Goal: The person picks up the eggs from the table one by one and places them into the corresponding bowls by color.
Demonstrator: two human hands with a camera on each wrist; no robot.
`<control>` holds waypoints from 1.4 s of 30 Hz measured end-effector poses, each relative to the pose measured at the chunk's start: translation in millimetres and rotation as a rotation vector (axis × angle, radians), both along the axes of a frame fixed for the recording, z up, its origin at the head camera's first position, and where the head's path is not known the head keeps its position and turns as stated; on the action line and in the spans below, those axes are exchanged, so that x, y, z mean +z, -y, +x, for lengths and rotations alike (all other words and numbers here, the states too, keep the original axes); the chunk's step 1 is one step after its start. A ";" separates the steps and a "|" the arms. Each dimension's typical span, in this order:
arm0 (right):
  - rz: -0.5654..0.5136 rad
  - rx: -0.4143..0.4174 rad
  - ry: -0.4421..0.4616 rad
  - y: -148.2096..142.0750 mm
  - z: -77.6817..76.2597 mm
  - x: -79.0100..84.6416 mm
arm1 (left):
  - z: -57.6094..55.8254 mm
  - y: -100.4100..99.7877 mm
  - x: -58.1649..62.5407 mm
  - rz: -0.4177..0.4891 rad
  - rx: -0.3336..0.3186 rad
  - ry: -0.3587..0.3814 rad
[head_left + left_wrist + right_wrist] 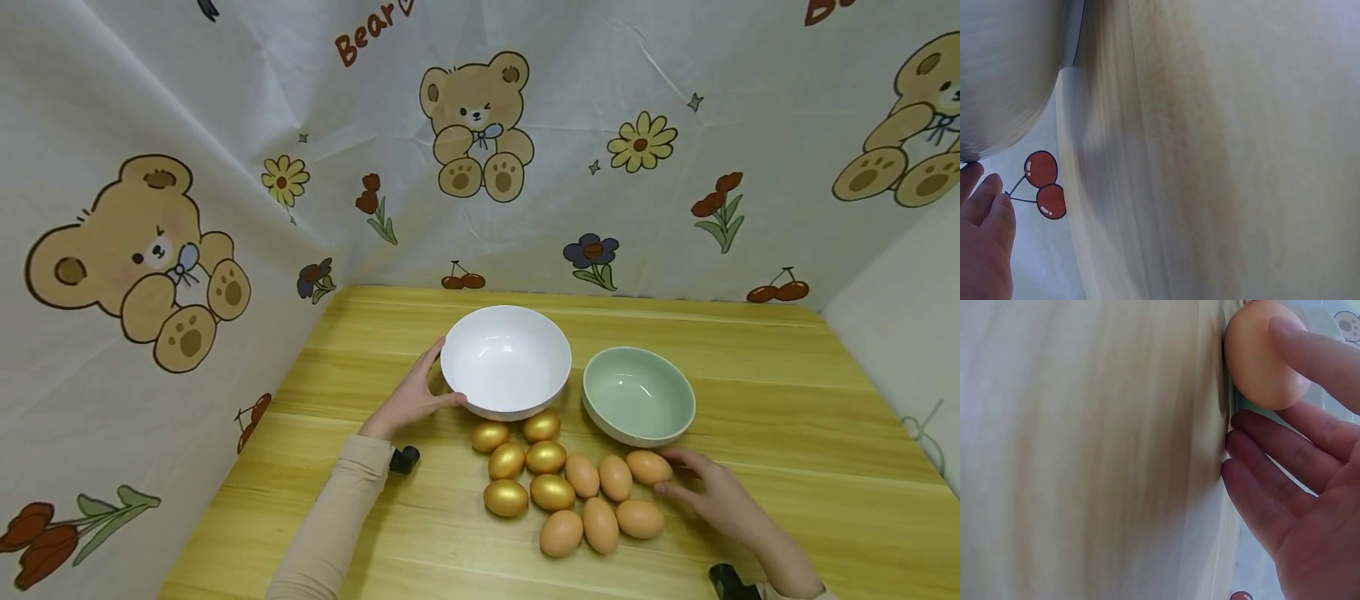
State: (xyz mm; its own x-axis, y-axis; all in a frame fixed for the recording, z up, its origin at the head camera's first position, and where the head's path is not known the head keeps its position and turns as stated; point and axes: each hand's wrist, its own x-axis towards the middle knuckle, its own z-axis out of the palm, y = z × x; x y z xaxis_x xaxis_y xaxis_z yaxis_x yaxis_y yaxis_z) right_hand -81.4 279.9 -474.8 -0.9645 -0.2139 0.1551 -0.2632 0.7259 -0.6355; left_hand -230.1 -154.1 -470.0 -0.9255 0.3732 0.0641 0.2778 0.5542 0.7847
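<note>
A sleeve [330, 517] is nearest. The left hand [411, 400] grips one white bowl [506, 360] by six gold eggs [507, 461] — the right hand [716, 493] pinches a brown egg [648, 467], one of six — only its wrist view shows three free fingers [1261, 509].

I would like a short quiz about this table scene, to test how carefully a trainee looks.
1. Count: how many shiny golden oval eggs are visible?
2. True or false: the person's left hand is touching the round pale-green bowl.
3. Name it: what is the right hand holding between thumb and finger?

Key:
1. Six.
2. False; it is touching the larger, glossy round white bowl.
3. A smooth brown oval egg.
</note>
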 end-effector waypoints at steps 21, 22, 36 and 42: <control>-0.159 0.094 -0.073 -3.1 7.5 0.1 | 0.9 0.9 0.5 -0.007 -0.009 -0.020; -0.170 0.098 -0.067 -3.7 7.7 0.5 | 1.0 0.9 0.7 -0.007 -0.009 -0.019; -0.394 0.129 0.053 -8.4 5.6 26.8 | 1.5 1.8 4.3 -0.015 -0.024 0.006; -0.582 0.264 0.033 -5.4 -8.4 36.9 | 1.6 1.6 7.1 -0.037 -0.019 0.016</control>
State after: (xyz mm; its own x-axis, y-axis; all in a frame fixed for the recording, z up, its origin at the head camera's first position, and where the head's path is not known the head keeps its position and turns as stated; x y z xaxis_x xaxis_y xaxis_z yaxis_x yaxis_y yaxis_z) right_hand -89.9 285.3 -437.9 -0.8969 -0.3348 0.2890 -0.3600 0.1730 -0.9168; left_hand -228.5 -155.7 -462.9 -0.9190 0.3926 0.0353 0.2763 0.5778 0.7680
